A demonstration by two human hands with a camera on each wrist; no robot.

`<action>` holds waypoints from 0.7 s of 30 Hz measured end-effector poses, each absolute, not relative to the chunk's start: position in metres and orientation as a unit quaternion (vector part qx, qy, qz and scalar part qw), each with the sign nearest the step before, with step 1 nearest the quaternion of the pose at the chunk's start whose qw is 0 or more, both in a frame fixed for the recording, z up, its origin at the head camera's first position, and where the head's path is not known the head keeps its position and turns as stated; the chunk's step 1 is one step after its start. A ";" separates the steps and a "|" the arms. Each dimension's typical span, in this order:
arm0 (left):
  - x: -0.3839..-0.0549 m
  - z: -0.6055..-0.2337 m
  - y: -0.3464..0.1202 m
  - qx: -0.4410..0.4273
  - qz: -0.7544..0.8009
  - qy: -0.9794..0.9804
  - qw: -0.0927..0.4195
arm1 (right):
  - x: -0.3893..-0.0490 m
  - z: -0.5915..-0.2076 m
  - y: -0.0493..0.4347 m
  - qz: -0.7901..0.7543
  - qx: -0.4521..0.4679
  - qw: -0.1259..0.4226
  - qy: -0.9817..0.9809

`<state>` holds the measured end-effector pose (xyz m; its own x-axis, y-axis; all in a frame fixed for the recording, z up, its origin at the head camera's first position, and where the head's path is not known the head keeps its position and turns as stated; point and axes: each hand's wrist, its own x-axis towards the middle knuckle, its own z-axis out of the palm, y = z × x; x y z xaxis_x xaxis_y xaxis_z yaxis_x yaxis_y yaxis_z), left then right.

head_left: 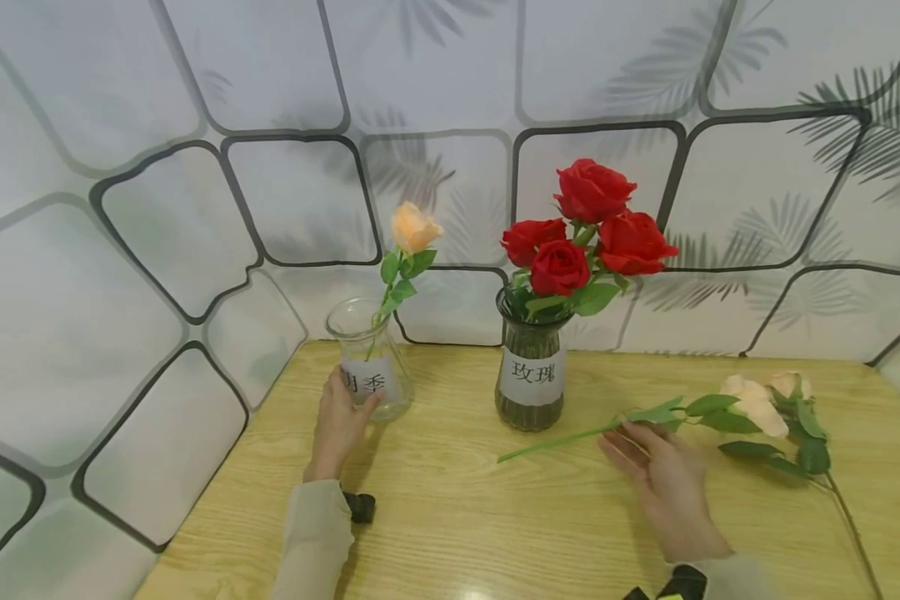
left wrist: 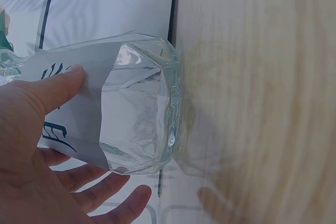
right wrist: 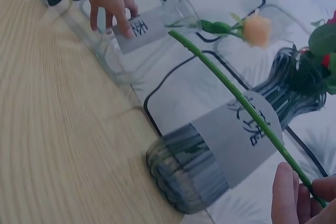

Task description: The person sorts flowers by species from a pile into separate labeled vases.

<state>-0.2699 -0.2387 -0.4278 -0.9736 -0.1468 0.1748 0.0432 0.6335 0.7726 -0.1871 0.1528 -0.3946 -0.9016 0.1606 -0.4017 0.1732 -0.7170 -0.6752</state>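
Observation:
My left hand (head_left: 340,427) grips a clear glass vase (head_left: 399,398) standing on the table. In the left wrist view, the thumb presses on its white paper label (left wrist: 86,98), with the other fingers along the far side. One peach rose (head_left: 416,227) stands in this vase, leaning right. My right hand (head_left: 667,487) pinches the green stem (head_left: 555,445) of another peach rose (head_left: 756,406), held nearly level above the table. Its cut end points left, toward the vases; in the right wrist view the stem (right wrist: 226,80) crosses in front of a dark glass vase (right wrist: 194,182).
The dark vase (head_left: 528,410), also labelled, holds several red roses (head_left: 594,190) between my hands. Another pale rose (head_left: 791,385) with a long dark stem (head_left: 855,525) lies at the table's right side. A patterned wall (head_left: 435,92) rises directly behind the wooden table (head_left: 457,517).

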 end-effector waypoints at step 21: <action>-0.270 -0.429 -0.241 0.024 -0.425 -0.898 0.113 | -0.190 -0.388 0.084 -0.891 0.191 -0.062 0.408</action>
